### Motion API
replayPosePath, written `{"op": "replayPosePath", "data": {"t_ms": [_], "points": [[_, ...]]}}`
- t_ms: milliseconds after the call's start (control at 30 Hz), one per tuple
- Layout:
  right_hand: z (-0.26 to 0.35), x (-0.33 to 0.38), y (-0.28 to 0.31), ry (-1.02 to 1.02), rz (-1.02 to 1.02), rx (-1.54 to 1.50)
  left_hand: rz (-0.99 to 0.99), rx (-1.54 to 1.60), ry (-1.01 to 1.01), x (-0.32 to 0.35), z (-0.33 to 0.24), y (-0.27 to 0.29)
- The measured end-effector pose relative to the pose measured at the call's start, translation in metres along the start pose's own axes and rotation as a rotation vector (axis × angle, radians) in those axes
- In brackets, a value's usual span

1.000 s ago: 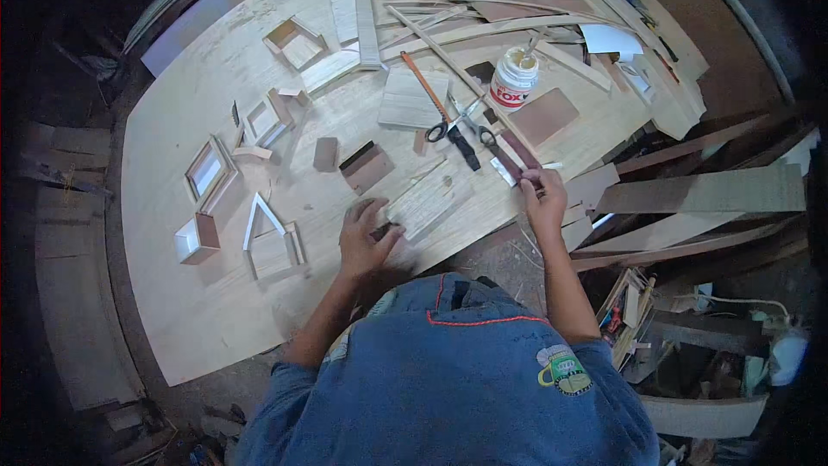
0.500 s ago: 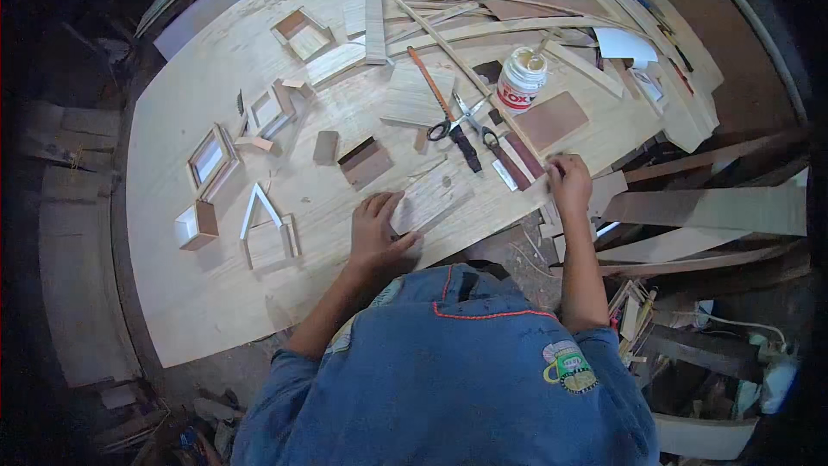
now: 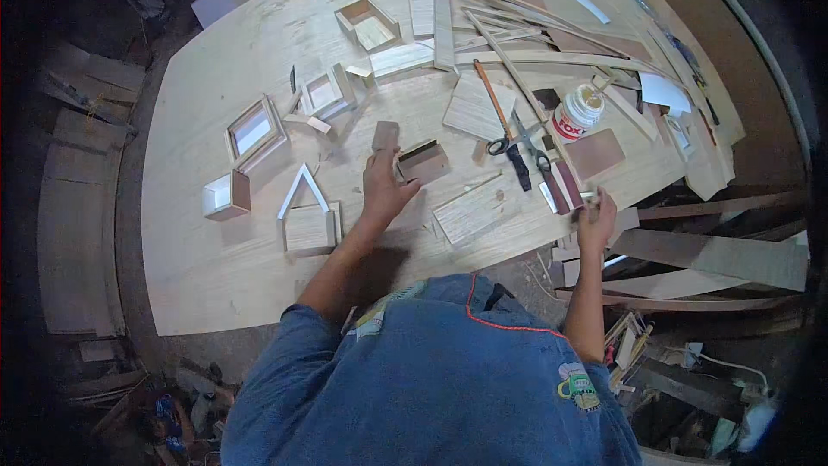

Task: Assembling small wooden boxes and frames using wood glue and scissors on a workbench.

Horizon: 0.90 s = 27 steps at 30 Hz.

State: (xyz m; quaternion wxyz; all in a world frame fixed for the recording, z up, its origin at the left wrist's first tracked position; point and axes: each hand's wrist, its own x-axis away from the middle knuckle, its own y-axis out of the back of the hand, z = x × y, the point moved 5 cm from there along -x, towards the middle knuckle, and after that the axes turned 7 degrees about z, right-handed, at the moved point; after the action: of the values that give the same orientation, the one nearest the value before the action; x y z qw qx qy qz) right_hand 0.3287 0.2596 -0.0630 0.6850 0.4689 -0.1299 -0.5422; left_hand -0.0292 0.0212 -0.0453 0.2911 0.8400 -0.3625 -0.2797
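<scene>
My left hand reaches over the table with thumb and fingers apart. Its fingertips are at the lower end of a small brownish block, and the thumb comes close to a small open wooden box. At the table's right front edge, my right hand has its fingers drawn together by a small pale piece; what they hold is unclear. Just left of it lie dark red strips and scissors. A flat pale wooden board rests between my hands.
An open white glue jar stands beyond my right hand. Small wooden frames and a house-shaped piece sit on the left. Long wooden strips lie across the far right. Curved boards stick out beside the table.
My left hand has left the pale board and moved forward to the small block and box. My right hand stays by the right edge. The whole view has shifted.
</scene>
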Motion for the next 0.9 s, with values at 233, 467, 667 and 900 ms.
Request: {"op": "replayPosePath", "data": {"t_ms": [233,467,667,900], "points": [[0.001,0.016,0.011,-0.081,-0.029,-0.123,0.086,0.001,-0.048,-0.016,-0.006,-0.006],[0.003,0.030,0.030,-0.127,-0.057,-0.084,0.109,0.029,-0.011,-0.020,-0.004,-0.010],[0.004,0.034,0.038,-0.214,-0.072,-0.090,0.076,0.063,-0.027,-0.020,-0.002,-0.009],[0.021,0.034,0.039,-0.174,-0.080,-0.094,0.072,0.110,0.053,-0.023,0.002,-0.003]]}}
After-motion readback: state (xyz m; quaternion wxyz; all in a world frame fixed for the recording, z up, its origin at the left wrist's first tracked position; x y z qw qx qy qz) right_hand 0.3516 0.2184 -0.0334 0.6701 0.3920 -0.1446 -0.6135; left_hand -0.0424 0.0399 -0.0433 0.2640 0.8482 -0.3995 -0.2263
